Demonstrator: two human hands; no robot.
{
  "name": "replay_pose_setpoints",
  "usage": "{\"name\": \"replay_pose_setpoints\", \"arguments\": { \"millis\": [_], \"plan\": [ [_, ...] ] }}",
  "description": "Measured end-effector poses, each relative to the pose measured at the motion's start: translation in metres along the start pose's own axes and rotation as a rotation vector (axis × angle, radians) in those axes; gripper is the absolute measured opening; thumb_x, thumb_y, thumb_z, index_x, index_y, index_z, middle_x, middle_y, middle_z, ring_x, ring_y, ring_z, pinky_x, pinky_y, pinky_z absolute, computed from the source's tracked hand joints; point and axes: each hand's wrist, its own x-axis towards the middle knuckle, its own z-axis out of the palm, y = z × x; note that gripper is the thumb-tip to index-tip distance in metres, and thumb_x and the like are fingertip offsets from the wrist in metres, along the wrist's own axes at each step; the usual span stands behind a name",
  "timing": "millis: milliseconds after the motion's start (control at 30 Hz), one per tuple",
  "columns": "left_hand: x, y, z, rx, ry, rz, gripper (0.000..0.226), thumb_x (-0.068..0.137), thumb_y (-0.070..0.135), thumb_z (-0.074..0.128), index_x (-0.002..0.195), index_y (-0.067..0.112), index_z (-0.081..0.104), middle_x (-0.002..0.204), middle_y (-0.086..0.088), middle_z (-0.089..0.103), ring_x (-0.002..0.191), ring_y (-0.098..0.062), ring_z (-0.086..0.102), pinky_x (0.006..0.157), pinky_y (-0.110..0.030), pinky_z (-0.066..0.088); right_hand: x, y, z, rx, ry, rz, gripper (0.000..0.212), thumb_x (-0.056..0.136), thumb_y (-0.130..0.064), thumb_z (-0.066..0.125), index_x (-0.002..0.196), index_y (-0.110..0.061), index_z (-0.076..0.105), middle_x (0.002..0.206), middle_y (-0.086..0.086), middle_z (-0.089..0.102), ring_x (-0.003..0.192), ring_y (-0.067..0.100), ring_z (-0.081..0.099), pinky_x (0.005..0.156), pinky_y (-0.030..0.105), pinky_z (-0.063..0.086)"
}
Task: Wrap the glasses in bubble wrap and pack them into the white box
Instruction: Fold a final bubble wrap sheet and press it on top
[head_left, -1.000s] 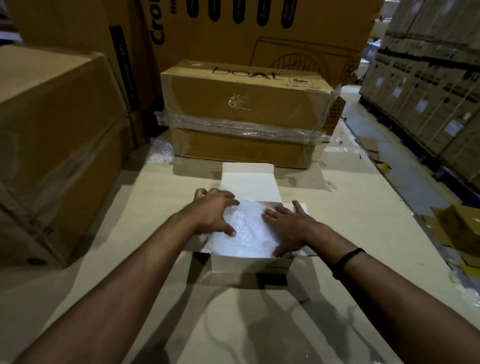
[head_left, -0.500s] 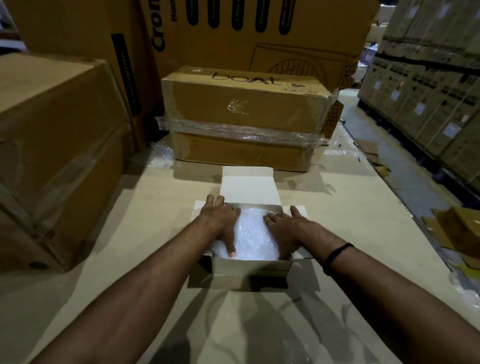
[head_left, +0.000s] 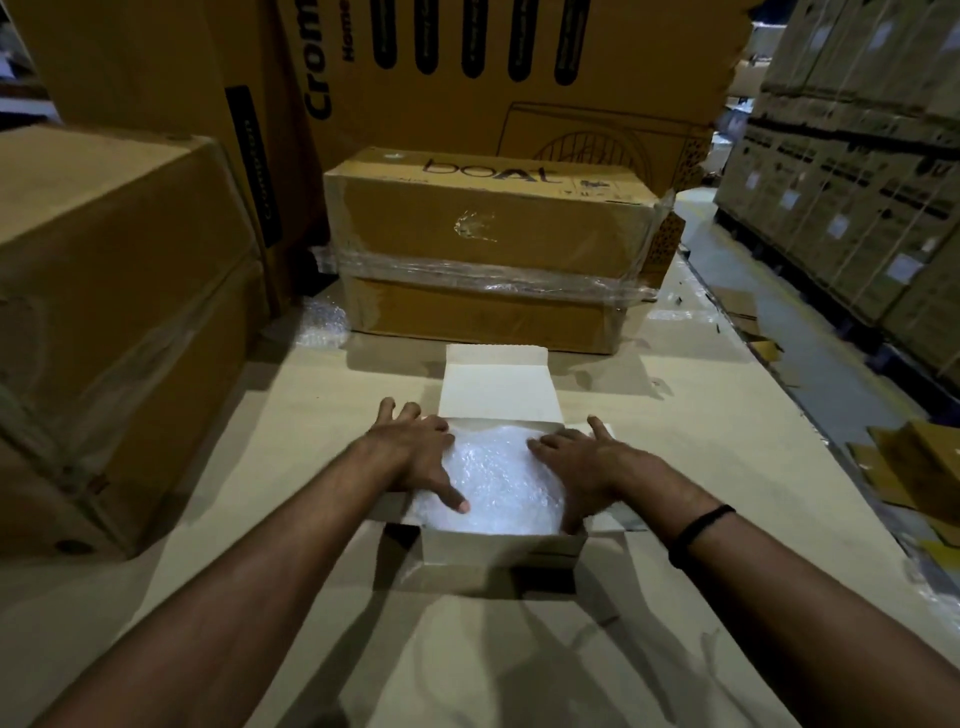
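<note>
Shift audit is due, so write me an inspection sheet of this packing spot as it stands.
Surface: flat cardboard sheet.
Job's things: white box, lid open; bubble-wrap bundle inside.
Clutter: wrap scrap beside the boat carton.
Hands: left hand and right hand press flat on the bundle.
Cables: nothing seen.
Surroundings: big carton on the left, stacked cartons on the right.

This is a warehouse: large brown printed cardboard cartons (head_left: 493, 78) tower behind a plastic-wrapped pair of brown cartons (head_left: 488, 249). Across a grey concrete aisle (head_left: 821, 384) stand long rows of stacked, labelled brown boxes (head_left: 857, 208), with flattened cardboard scraps (head_left: 924, 467) lying on the floor.
</note>
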Motion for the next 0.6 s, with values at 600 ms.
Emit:
{"name": "replay_pose_setpoints", "arguments": {
  "millis": [600],
  "plan": [
    [0.019, 0.015, 0.018, 0.232, 0.206, 0.008, 0.104, 0.056, 0.059, 0.082, 0.142, 0.020, 0.039, 0.143, -0.008, 0.039, 0.133, -0.031, 0.028, 0.111, -0.054, 0.012, -0.002, -0.005, -0.008, -0.010, -0.020, 0.081, 0.099, 0.069, -0.047, 0.079, 0.147, -0.012, 0.028, 0.148, 0.010, 0.036, 0.143, 0.030, 0.020, 0.116, 0.061, 0.007]
  ]
}}
